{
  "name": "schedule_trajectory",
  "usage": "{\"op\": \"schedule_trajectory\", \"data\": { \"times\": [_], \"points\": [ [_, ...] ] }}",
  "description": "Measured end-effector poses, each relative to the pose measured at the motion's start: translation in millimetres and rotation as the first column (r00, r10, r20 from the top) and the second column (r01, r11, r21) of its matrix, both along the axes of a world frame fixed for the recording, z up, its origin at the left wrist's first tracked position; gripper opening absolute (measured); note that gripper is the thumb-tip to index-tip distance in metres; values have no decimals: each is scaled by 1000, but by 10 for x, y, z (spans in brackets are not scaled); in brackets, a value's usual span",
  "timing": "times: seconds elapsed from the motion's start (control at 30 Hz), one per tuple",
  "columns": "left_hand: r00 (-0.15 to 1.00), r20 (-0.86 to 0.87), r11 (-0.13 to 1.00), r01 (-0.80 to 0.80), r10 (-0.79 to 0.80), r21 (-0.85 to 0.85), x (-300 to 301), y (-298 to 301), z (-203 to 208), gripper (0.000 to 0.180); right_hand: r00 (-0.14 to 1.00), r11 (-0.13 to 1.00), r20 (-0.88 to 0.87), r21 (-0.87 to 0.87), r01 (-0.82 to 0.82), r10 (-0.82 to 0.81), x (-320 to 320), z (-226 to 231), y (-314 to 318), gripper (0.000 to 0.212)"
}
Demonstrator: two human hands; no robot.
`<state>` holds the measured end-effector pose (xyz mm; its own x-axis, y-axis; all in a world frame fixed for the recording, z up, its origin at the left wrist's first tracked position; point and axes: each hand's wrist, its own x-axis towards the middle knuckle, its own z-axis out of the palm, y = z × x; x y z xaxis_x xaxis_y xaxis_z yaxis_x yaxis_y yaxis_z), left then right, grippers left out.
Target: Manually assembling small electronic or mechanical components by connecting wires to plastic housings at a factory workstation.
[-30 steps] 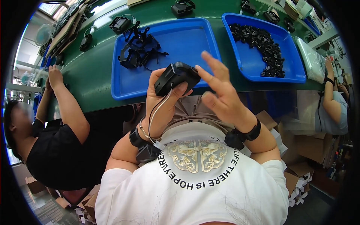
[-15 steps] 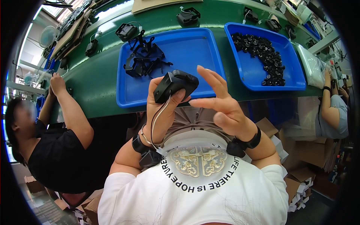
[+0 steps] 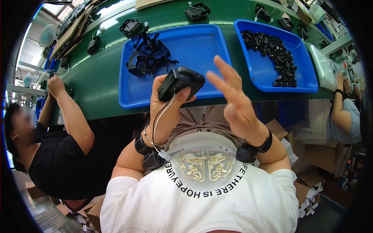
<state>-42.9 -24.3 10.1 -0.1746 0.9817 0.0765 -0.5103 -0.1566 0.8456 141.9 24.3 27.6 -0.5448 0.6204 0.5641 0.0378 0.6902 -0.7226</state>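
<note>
Far left: co-worker in black shirt (image 3: 70, 167), forearms on the green table (image 3: 97, 77), hands close together near the table edge; what they hold can't be told. Back of table: small black units (image 3: 131, 27) with cables, spaced out, probably so leads don't tangle.

Left blue tray (image 3: 200, 52): black brackets (image 3: 147, 66) heaped on its left side, likely kept there as loose stock in easy reach.

Left hand (image 3: 165, 118) clamped on a black box (image 3: 180, 83), which is held up over the tray's near edge in this view. Thumb on near face, other fingers around the far side; looks like a steadying grip, rounded end turned toward the other hand. Wire (image 3: 157, 120) hangs from the box along the wrist, white plug (image 3: 164, 155) at its end, seemingly left loose to stay out of the way.

Right hand (image 3: 241, 105) empty, fingers apart, tips just beside the rounded end; contact not clear.

Right blue tray (image 3: 262, 70): many small black knobs (image 3: 278, 54), presumably trayed so they don't roll off. Then clear plastic bag (image 3: 322, 70), second co-worker (image 3: 351, 120) in light blue.

Vs half a second ago: right fingers swung upward, index no longer pointing under the box; left grip unchanged; whole view shifted slightly.
</note>
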Motion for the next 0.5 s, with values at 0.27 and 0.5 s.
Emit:
{"op": "schedule_trajectory", "data": {
  "times": [0.27, 0.5],
  "points": [
    [1000, -20, 1000, -3, 3, 4, 78, -19, 9, 35, 984, 998, 168, 15, 58, -60, -55, -118, 56, 62],
    [1000, 4, 1000, -23, 23, -2, 81, -55, 28, 36, 997, 998, 47, 32, -62, 60, -80, -95, -98, 63]
  ]
}}
